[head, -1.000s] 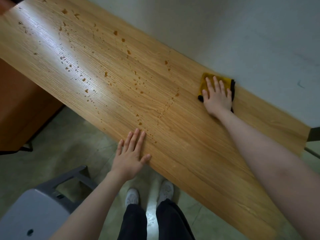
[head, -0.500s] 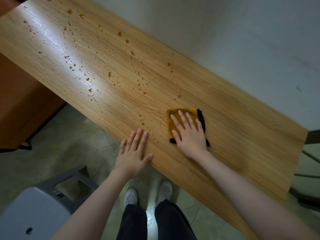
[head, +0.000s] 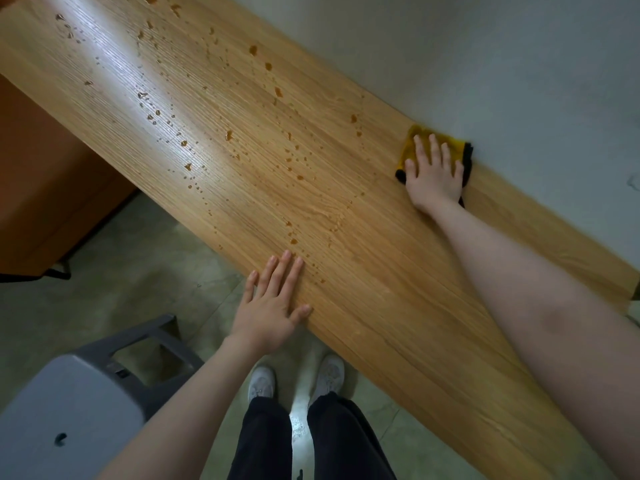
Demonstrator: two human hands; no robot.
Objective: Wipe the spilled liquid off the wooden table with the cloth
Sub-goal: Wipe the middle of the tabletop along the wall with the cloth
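Right hand flat, fingers straight, pressing yellow cloth at far edge of bench, by wall. Left hand flat, bracing near edge. Brown drops spread left. Advice: keep palm pressure even, overlap strokes, work leftward.

One head-worn wide-angle view looks steeply down, close over the wooden table and floor.

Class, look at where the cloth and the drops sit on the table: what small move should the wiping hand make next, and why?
Probably draw the right hand, pressing the yellow cloth flat at the wall edge, back toward the near edge slightly leftward, since brown drops lie left of it on the table.
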